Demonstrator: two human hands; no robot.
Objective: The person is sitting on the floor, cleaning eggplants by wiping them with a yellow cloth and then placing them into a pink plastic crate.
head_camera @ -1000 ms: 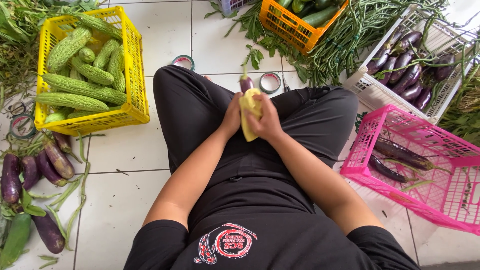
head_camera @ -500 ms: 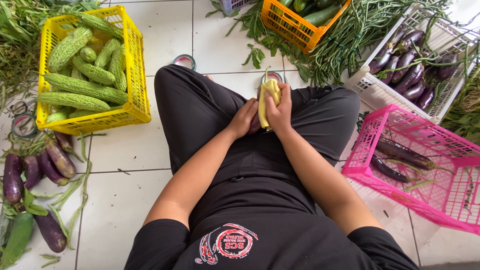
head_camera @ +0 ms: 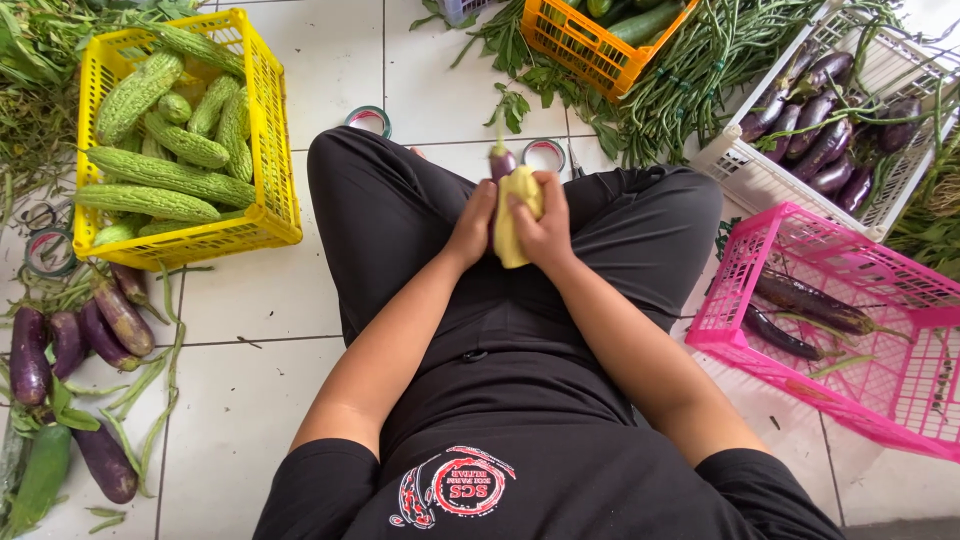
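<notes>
- The right hand (head_camera: 545, 225) is clenched around a yellow cloth (head_camera: 515, 215), fingers curled over its top and thumb pressing its side.
- The left hand (head_camera: 472, 225) grips the same cloth from the other side, fingers wrapped against it, so both hands meet over the lap.
- An eggplant (head_camera: 501, 160) is wrapped in the cloth; only its purple top and green stem poke out above the fingers.
- The bundle sits between the person's knees, above crossed legs in black trousers (head_camera: 400, 210).
- Two rolls of tape lie on the white tiled floor (head_camera: 250, 300) just beyond the knees: a green roll (head_camera: 369, 119) by the left knee and a grey roll (head_camera: 545, 153) right behind the eggplant's stem.
- To the person's right, a pink crate (head_camera: 900, 300) holds a few long dark eggplants.
- Beyond it, a white crate (head_camera: 740, 165) is filled with more purple eggplants.
- Bundles of long beans (head_camera: 700, 70) lie between the white crate and an orange crate (head_camera: 590, 45) of green vegetables at the top.
- To the person's left, a yellow crate (head_camera: 270, 150) is piled with bitter gourds (head_camera: 150, 175).
- Loose eggplants (head_camera: 70, 340) lie on the floor below the yellow crate, among green stems and leaves.
</notes>
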